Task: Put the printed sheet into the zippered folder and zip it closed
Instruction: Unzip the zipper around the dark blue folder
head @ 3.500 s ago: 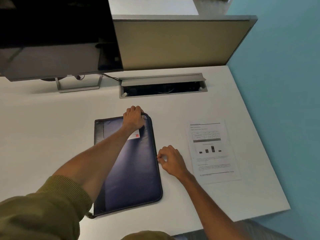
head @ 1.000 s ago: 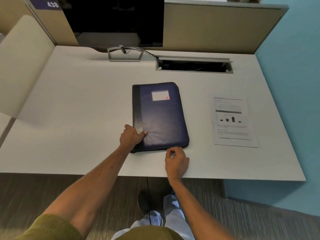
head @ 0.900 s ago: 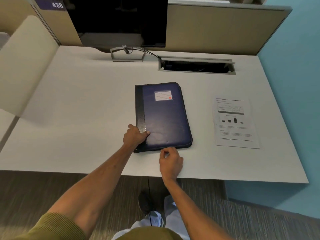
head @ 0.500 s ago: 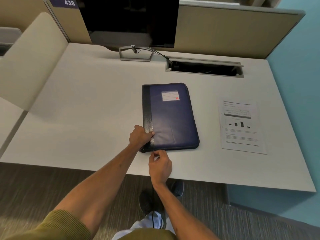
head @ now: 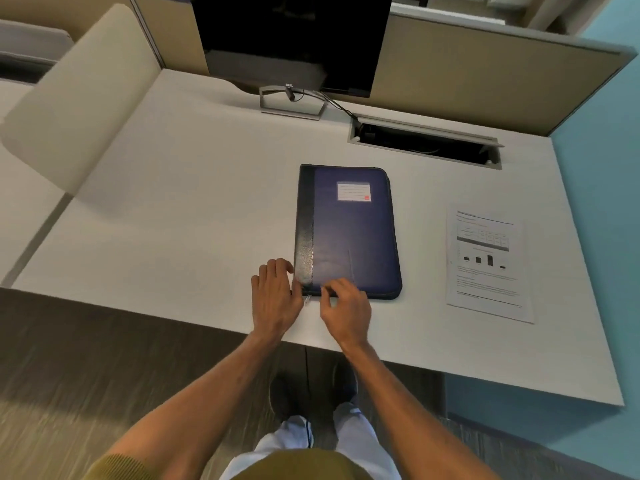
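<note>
The dark blue zippered folder [head: 349,233] lies flat on the white desk [head: 180,209], its white label at the far end. A small metal zipper pull [head: 307,299] sticks out at its near left corner, free between my hands. My left hand [head: 275,296] rests on the desk against that corner, fingers fairly straight along the spine. The curled fingertips of my right hand [head: 344,306] pinch the cover's near edge. The printed sheet [head: 488,261], with a table and a bar chart, lies flat to the folder's right, apart from it.
A dark monitor [head: 294,39] on a metal stand stands at the back. An open cable tray [head: 426,143] is cut into the desk behind the folder. Beige partitions [head: 467,71] border the back and left. The near desk edge runs just behind my wrists.
My right hand drew the zipper pull along the right side and near edge to the near left corner, then let it go. My left hand slid off the cover onto the desk.
</note>
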Available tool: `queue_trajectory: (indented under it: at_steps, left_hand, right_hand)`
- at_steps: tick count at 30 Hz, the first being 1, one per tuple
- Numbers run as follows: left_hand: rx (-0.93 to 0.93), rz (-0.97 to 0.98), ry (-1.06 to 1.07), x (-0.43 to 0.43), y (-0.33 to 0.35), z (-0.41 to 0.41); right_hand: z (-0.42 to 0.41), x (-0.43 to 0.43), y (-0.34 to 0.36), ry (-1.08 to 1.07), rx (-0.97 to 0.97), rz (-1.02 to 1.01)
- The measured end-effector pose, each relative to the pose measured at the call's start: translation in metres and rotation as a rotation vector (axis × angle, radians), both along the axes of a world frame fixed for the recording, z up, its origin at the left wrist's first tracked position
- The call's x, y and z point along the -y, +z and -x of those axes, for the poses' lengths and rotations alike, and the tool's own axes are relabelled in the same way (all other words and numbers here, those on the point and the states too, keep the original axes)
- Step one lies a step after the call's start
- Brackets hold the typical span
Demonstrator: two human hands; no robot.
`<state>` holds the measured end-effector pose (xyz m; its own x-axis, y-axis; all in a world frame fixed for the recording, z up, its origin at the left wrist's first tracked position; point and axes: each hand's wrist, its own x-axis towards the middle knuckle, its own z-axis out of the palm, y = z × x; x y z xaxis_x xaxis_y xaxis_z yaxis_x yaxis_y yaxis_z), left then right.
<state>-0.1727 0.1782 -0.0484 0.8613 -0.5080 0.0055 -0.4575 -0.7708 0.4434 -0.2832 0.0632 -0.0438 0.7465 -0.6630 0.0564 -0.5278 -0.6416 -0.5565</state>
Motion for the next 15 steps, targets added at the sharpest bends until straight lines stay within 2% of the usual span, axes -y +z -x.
queue_trajectory:
  at_steps: [3,9,15]
  left_hand:
    - [0.047,-0.024,-0.024,-0.013,-0.009,0.023]
    - [-0.060,-0.067,0.159,-0.011,-0.020,0.067]
    - [-0.162,0.024,0.401,0.021,-0.010,0.080]
  right_hand:
    - [-0.008,0.019,0.008,0.172,-0.055,0.083]
    - [-0.019,0.039,0.013,0.553,-0.350,0.140]
    - [-0.020,0.042,0.012,0.562,-0.350,0.182]
